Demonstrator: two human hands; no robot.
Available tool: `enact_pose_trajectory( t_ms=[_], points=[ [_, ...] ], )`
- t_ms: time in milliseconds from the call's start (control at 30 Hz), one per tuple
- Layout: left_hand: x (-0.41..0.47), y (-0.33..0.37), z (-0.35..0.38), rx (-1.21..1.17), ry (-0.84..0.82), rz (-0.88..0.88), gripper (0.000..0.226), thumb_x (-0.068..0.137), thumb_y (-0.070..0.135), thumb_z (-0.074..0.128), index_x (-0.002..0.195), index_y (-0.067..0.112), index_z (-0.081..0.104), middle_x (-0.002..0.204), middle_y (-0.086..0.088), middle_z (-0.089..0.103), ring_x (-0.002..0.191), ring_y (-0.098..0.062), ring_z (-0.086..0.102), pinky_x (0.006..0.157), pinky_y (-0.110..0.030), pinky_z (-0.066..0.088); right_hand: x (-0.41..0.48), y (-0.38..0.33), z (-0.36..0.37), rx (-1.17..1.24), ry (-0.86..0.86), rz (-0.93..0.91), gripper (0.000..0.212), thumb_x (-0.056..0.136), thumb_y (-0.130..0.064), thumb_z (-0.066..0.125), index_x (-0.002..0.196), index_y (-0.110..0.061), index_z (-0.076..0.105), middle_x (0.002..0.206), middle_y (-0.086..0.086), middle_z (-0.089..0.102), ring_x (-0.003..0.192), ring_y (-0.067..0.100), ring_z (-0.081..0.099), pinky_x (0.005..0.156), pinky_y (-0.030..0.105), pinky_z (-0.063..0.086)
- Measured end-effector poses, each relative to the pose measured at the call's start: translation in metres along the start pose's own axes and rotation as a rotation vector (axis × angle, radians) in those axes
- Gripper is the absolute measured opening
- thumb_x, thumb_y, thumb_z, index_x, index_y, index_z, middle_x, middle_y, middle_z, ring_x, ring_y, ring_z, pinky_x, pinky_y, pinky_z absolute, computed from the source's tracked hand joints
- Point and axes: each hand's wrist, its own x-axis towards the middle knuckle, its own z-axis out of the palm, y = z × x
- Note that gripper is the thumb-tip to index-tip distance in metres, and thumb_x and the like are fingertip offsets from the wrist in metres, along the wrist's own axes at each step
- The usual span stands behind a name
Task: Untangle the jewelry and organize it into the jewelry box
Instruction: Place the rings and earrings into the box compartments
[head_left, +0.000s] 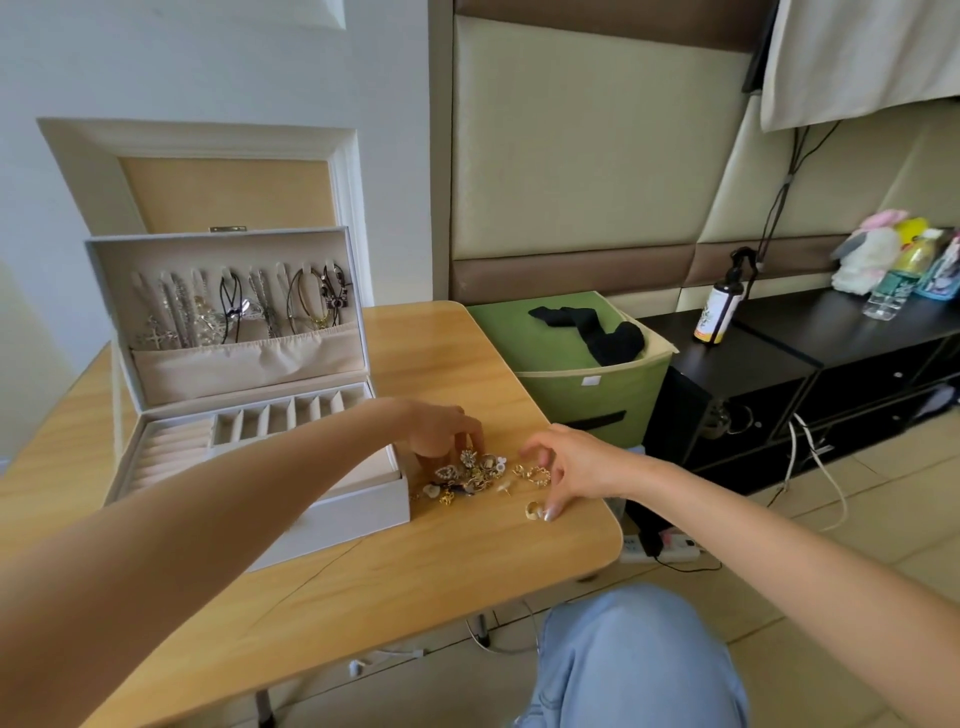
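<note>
A white jewelry box stands open on the wooden table, its lid upright with several necklaces hanging inside. Its tray shows ring rolls and small empty compartments. A tangled pile of gold and silver jewelry lies on the table just right of the box. My left hand rests at the pile's far left edge, fingertips touching pieces. My right hand hovers at the pile's right side, fingers spread and curled down. A gold ring lies apart, beside my right fingertip.
A green fabric bin with black cloth on it stands past the table's right edge. A black low cabinet carries a spray bottle and water bottles. A power strip lies on the tiled floor. My knee in jeans is below the table.
</note>
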Motion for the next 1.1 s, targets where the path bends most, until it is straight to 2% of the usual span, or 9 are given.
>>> enact_pose_trajectory(
  t_ms=[267, 333, 433, 467, 567, 667, 767, 900, 1100],
  points=[
    [-0.018, 0.001, 0.0, -0.156, -0.136, 0.047, 0.051, 0.081, -0.017, 0.032, 0.114, 0.011, 0.059, 0.107, -0.004, 0.059, 0.089, -0.018, 0.06, 0.074, -0.027, 0.051, 0.008, -0.009, 0.011, 0.134, -0.084, -0.077, 0.066, 0.069, 0.002, 0.078, 0.128, -0.011, 0.05, 0.096, -0.003, 0.055, 0.072, 0.004, 0.06, 0.065, 0.014, 0.049],
    [-0.022, -0.001, -0.002, -0.174, -0.038, 0.104, 0.043, 0.082, -0.014, 0.041, 0.111, 0.009, 0.061, 0.107, -0.007, 0.063, 0.094, -0.02, 0.061, 0.082, -0.032, 0.05, 0.007, -0.01, 0.002, 0.194, -0.139, -0.086, 0.056, 0.075, 0.01, 0.068, 0.126, -0.008, 0.053, 0.099, 0.002, 0.057, 0.073, 0.006, 0.06, 0.067, 0.017, 0.052],
    [-0.035, -0.007, -0.005, -0.232, 0.17, 0.18, 0.028, 0.087, 0.005, 0.059, 0.114, 0.012, 0.06, 0.117, -0.007, 0.061, 0.108, -0.017, 0.054, 0.092, -0.026, 0.043, 0.015, -0.011, -0.012, 0.257, -0.014, -0.071, 0.053, 0.081, 0.019, 0.05, 0.125, -0.01, 0.057, 0.107, 0.005, 0.06, 0.079, 0.005, 0.06, 0.066, 0.019, 0.052],
    [-0.04, -0.011, -0.006, -0.203, 0.208, 0.18, 0.034, 0.086, 0.018, 0.066, 0.119, 0.016, 0.057, 0.124, -0.004, 0.055, 0.116, -0.016, 0.048, 0.097, -0.028, 0.039, 0.021, -0.012, -0.014, 0.25, 0.034, -0.066, 0.056, 0.081, 0.021, 0.045, 0.125, -0.012, 0.058, 0.113, 0.005, 0.06, 0.086, 0.006, 0.059, 0.068, 0.019, 0.052],
    [-0.061, -0.025, -0.004, 0.08, 0.189, 0.073, 0.091, 0.066, 0.054, 0.075, 0.141, 0.03, 0.028, 0.147, 0.003, 0.022, 0.136, -0.018, 0.015, 0.113, -0.044, 0.018, 0.04, -0.017, -0.008, 0.088, 0.076, -0.069, 0.064, 0.081, 0.02, 0.039, 0.129, -0.019, 0.055, 0.129, 0.002, 0.051, 0.11, 0.012, 0.052, 0.084, 0.021, 0.047],
    [-0.08, -0.041, 0.009, 0.335, 0.132, -0.035, 0.129, 0.058, 0.059, 0.078, 0.149, 0.026, -0.007, 0.156, 0.007, -0.01, 0.143, -0.021, -0.006, 0.114, -0.047, -0.003, 0.055, -0.027, 0.002, -0.006, 0.1, -0.081, 0.064, 0.085, 0.017, 0.031, 0.132, -0.021, 0.053, 0.132, 0.003, 0.043, 0.121, 0.017, 0.046, 0.094, 0.023, 0.04],
    [-0.09, -0.058, 0.028, 0.42, 0.148, -0.036, 0.136, 0.061, 0.056, 0.078, 0.145, 0.022, -0.023, 0.155, 0.005, -0.023, 0.143, -0.019, -0.015, 0.112, -0.043, -0.015, 0.063, -0.039, 0.008, -0.01, 0.089, -0.105, 0.062, 0.086, 0.016, 0.028, 0.129, -0.017, 0.056, 0.123, 0.001, 0.048, 0.111, 0.013, 0.049, 0.089, 0.02, 0.037],
    [-0.09, -0.069, 0.036, 0.408, 0.168, 0.019, 0.134, 0.067, 0.05, 0.077, 0.136, 0.025, -0.035, 0.15, 0.003, -0.033, 0.143, -0.019, -0.016, 0.115, -0.04, -0.011, 0.067, -0.048, 0.014, 0.08, 0.017, -0.116, 0.055, 0.088, 0.017, 0.031, 0.121, -0.014, 0.062, 0.106, 0.002, 0.057, 0.095, 0.014, 0.057, 0.08, 0.02, 0.051],
    [-0.084, -0.071, 0.029, 0.376, 0.149, 0.054, 0.126, 0.073, 0.047, 0.074, 0.138, 0.023, -0.032, 0.15, 0.001, -0.034, 0.143, -0.019, -0.014, 0.112, -0.036, -0.01, 0.062, -0.064, 0.015, 0.105, -0.058, -0.185, 0.052, 0.085, 0.018, 0.039, 0.121, -0.011, 0.062, 0.103, 0.006, 0.056, 0.092, 0.013, 0.051, 0.078, 0.021, 0.048]
  ],
)
